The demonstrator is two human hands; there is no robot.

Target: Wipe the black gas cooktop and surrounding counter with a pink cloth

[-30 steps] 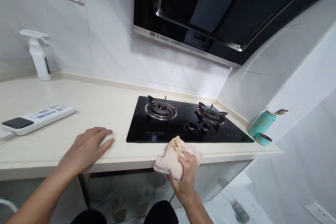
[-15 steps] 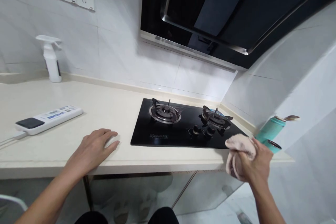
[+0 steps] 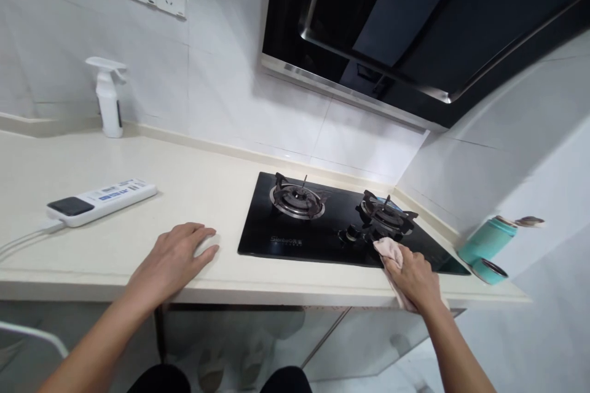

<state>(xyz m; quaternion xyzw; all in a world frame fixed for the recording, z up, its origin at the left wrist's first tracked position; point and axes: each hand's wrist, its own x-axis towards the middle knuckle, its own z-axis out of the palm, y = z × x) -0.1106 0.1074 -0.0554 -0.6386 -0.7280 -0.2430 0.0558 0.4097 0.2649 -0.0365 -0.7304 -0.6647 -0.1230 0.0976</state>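
My left hand point(image 3: 173, 261) rests on the cream countertop point(image 3: 198, 181), left of the stove, thumb and index finger apart. A pale rounded patch point(image 3: 208, 244) shows between them; I cannot make out what it is. My right hand point(image 3: 417, 279) is closed on a light pink cloth point(image 3: 389, 250). That cloth touches the front of the black gas stove point(image 3: 318, 245) near its right knob, and part of it hangs over the counter's front edge. The left burner point(image 3: 297, 199) and right burner point(image 3: 386, 216) have dark pan supports.
Right of the stove stand a turquoise canister point(image 3: 488, 239) and its turquoise lid or cup point(image 3: 489, 271). A white power strip point(image 3: 104, 201) with a cord lies at left. Behind it is a white spray bottle point(image 3: 109, 104). A black range hood point(image 3: 369, 31) overhangs the stove.
My right hand has moved left with the cloth, from the counter's front right onto the stove's front edge. My left hand stays on the counter. The view has shifted slightly.
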